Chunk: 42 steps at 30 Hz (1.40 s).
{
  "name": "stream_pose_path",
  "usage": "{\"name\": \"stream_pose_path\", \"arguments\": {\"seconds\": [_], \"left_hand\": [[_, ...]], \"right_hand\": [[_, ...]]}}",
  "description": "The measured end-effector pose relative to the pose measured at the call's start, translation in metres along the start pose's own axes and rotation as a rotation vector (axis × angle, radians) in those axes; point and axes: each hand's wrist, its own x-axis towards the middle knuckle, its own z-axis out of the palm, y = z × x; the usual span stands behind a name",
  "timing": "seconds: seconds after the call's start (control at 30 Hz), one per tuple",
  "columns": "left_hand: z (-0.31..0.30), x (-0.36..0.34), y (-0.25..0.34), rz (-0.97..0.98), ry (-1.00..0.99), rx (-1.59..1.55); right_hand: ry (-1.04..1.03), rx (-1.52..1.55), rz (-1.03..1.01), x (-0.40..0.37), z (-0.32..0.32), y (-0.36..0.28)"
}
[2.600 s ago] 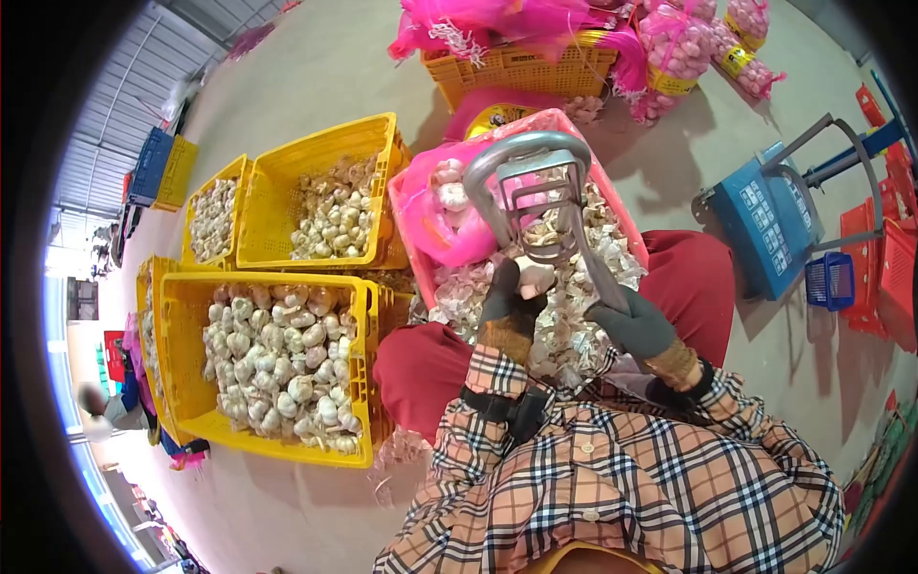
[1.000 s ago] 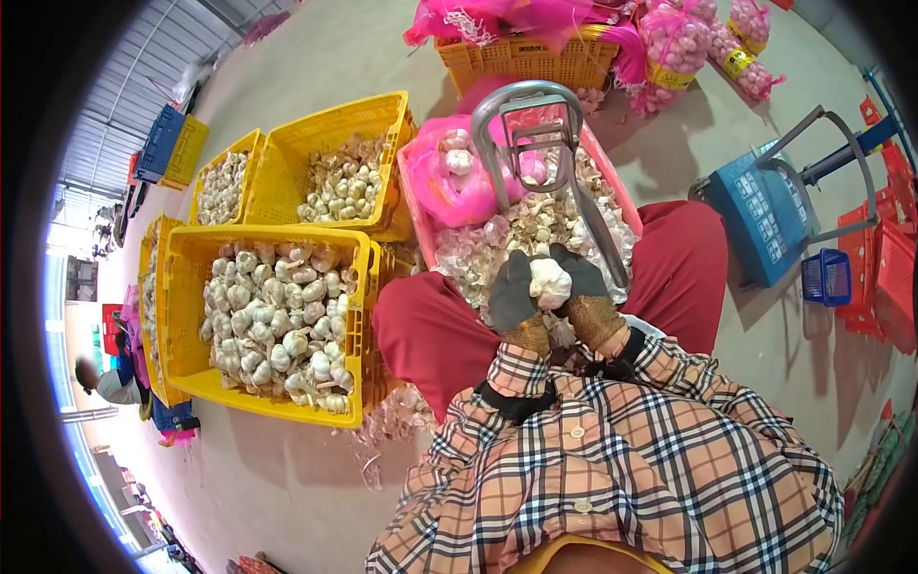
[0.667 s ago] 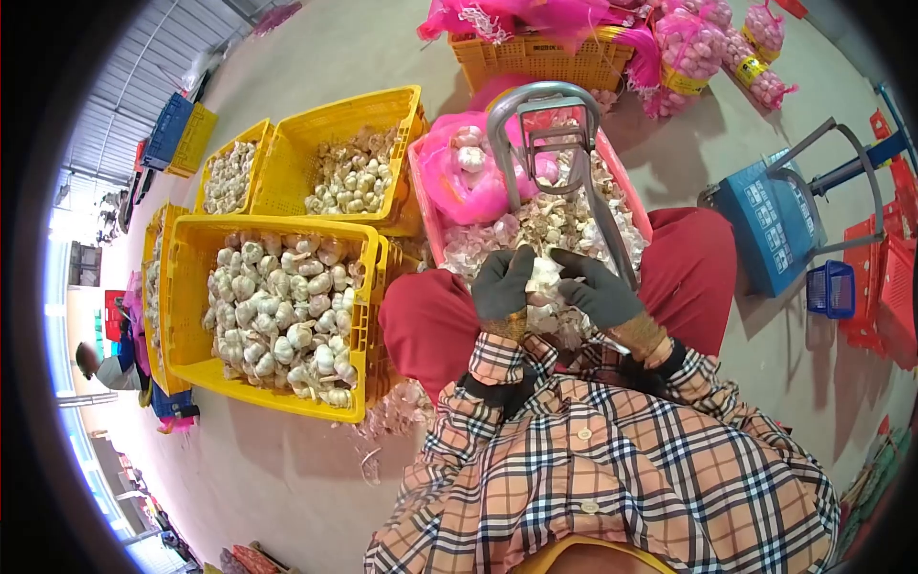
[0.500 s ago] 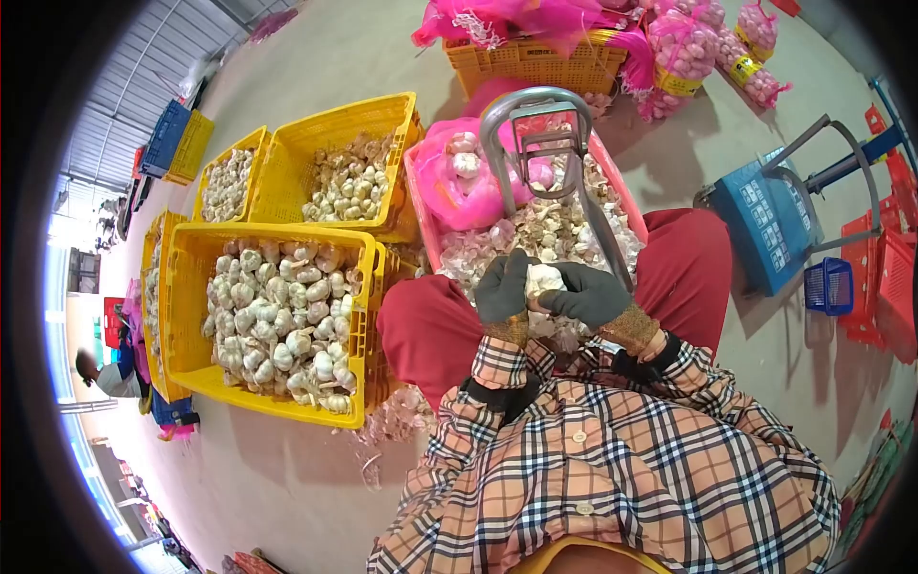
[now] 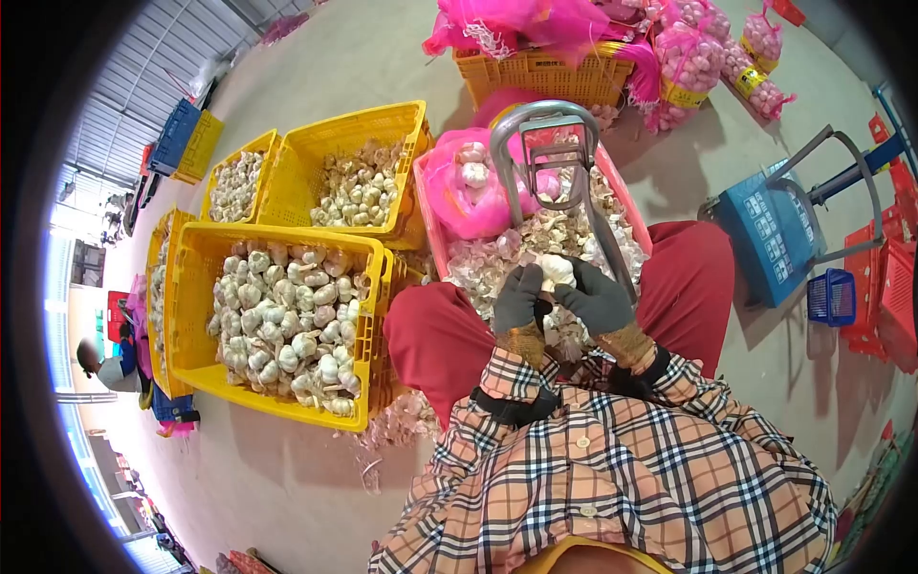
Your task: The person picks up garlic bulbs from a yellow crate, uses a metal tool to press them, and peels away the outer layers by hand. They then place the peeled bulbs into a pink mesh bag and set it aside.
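A white garlic bulb (image 5: 556,269) sits between my two dark-gloved hands, just over my lap. My left hand (image 5: 519,297) grips it from the left and my right hand (image 5: 597,296) from the right. Below them lies a pink crate (image 5: 426,216) full of garlic and loose papery skins. A grey metal frame tool (image 5: 543,153) stands upright in that crate, just beyond my hands. A pink mesh bag (image 5: 464,196) with a few bulbs rests in the crate's far left corner.
Yellow crates of garlic stand to the left: a near one (image 5: 196,330), another behind it (image 5: 304,177), more further left (image 5: 232,184). An orange crate with pink net bags (image 5: 535,67) is ahead. A blue scale (image 5: 770,225) and red crates (image 5: 885,277) are right. Another person (image 5: 100,368) is far left.
Earlier my hands were at the metal frame tool, the right one on its handle. Since then both hands came together on one bulb and have been turning it between the fingers.
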Motion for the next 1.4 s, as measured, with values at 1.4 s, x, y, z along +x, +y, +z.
{"name": "stream_pose_path", "arguments": {"seconds": [1.4], "left_hand": [[-0.034,-0.025,0.01,0.005,-0.261,-0.088]], "right_hand": [[-0.076,-0.272,-0.266,0.003,0.013,-0.015]]}}
